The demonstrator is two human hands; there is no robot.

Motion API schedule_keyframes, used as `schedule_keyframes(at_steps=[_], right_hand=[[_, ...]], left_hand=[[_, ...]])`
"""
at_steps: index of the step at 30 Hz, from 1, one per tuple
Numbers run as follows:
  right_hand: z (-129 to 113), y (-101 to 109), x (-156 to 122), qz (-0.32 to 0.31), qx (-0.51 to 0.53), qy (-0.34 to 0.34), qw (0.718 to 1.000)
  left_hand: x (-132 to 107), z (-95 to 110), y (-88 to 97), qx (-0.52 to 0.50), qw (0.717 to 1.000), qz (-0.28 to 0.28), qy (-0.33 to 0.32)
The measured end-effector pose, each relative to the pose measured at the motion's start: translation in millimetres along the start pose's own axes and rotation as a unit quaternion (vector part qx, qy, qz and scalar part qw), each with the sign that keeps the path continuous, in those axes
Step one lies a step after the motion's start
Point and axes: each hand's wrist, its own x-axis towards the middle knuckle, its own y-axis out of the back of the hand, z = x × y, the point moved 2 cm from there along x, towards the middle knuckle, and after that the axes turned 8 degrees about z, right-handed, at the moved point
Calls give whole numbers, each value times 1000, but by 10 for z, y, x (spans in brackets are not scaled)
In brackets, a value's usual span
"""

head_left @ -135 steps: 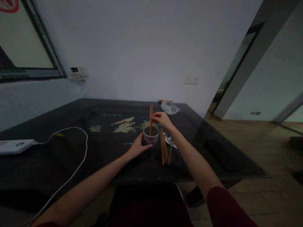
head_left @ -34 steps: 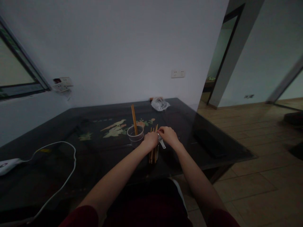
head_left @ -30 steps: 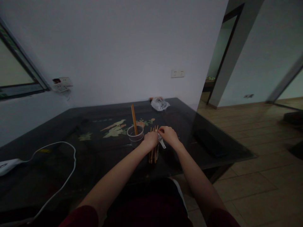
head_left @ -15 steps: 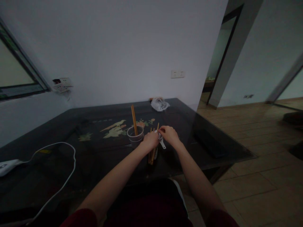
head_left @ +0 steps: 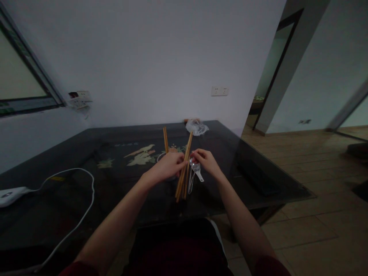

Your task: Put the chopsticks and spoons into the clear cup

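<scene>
My left hand (head_left: 171, 165) has its fingers closed round a few wooden chopsticks (head_left: 181, 183), which tilt with their upper ends away from me. Close on the right, my right hand (head_left: 205, 159) is closed in a pinch, its fingertips just above a metal spoon (head_left: 190, 184) and a white spoon (head_left: 197, 171). What the pinch holds, if anything, is hidden. One more chopstick (head_left: 185, 189) lies between the bundle and the metal spoon. Behind my left hand stands a clear plastic cup (head_left: 161, 156), mostly covered, with upright chopsticks (head_left: 166, 140) in it.
The dark glossy table (head_left: 115, 207) has a bird and flower pattern. A crumpled clear plastic bag (head_left: 196, 127) lies at its back edge by the wall. On the left, a white cable (head_left: 92, 188) runs from a white power strip (head_left: 13, 195). A dark flat object (head_left: 258, 178) lies at the right.
My left hand has drawn back to the left with chopsticks raised in its grip, now covering most of the cup. The two spoons show more plainly. My right hand has stayed near them.
</scene>
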Motion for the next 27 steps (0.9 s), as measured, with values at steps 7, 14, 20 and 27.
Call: schedule_keyframes(at_steps=[7,14,20,27], right_hand=[[-199,-231,-29,-20,-6,18,1000],[-162,-439,74,8,-122,29,992],[-82,-512,5,88,-213,43,972],[-599,-569,-228,100,-112,149,977]], left_hand=[[-425,-322,321,-3,986,145,-86],[-685,-831,232,-16,966,243,-89],[-712,-991,95,-33,963,256,-76],[-699,-966,14,-58,966,244,-61]])
